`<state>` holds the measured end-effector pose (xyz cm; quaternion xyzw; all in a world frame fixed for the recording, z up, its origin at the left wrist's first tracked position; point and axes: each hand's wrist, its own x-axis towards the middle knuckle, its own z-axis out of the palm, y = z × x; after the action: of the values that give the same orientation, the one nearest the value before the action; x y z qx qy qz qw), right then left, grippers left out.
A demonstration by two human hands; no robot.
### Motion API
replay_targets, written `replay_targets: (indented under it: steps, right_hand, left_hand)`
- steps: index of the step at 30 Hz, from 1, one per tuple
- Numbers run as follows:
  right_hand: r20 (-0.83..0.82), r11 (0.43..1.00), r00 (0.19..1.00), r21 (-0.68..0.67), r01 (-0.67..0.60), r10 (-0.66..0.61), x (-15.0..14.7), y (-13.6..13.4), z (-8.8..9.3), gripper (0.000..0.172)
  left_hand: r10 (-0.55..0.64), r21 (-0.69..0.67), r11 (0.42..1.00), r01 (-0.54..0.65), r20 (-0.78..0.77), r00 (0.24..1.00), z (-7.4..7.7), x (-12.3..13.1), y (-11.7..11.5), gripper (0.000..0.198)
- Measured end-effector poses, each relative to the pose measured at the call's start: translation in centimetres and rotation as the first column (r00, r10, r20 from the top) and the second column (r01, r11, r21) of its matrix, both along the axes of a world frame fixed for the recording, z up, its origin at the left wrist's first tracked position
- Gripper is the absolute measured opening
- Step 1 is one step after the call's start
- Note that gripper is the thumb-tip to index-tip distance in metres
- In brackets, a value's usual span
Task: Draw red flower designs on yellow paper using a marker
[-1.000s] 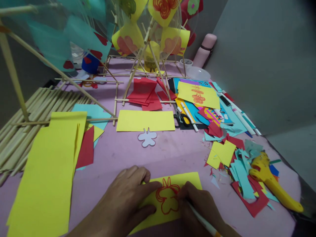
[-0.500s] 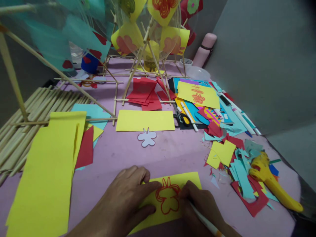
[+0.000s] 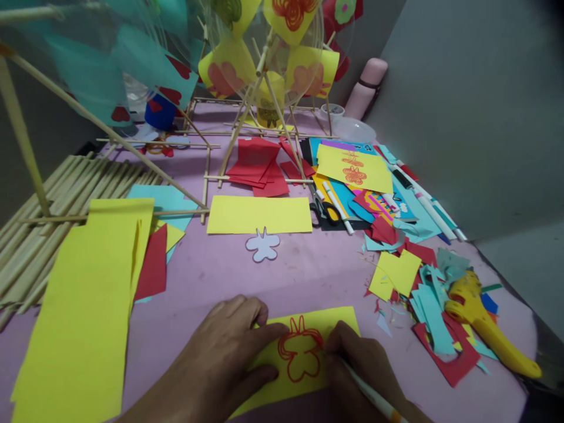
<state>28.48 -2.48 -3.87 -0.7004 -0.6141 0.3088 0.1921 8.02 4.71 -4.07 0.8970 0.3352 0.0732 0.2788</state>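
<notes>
A yellow paper strip [image 3: 339,317] lies in front of me, with a butterfly [image 3: 304,352] drawn on it in red outline. My left hand [image 3: 233,346] presses flat on the strip's left part, thumb and index finger apart beside the drawing. Gripped in my right hand [image 3: 356,358] is a white marker [image 3: 374,399], its tip hidden by my fingers near the drawing's right wing. Beyond the strip sits a small white butterfly cutout [image 3: 263,245], just below another yellow strip [image 3: 259,215].
Stacked yellow paper [image 3: 79,329] and wooden sticks [image 3: 66,205] occupy the left. At right are paper scraps [image 3: 434,317], a yellow tape dispenser [image 3: 489,335], black-handled scissors [image 3: 324,211] and several markers [image 3: 429,211]. Stick frames [image 3: 238,138] with decorated papers stand behind red sheets [image 3: 255,164].
My right hand has shifted very slightly to the right with the marker. My left hand and the paper strip have stayed in place.
</notes>
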Motion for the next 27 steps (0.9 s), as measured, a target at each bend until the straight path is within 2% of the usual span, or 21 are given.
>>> replay_targets:
  steps: [27]
  right_hand:
    - [0.046, 0.999, 0.999, -0.040, -0.026, 0.028, 0.23, 0.07, 0.72, 0.015]
  left_hand:
    - [0.010, 0.011, 1.000, -0.010, -0.001, 1.000, 0.14, -0.03, 0.09, 0.025]
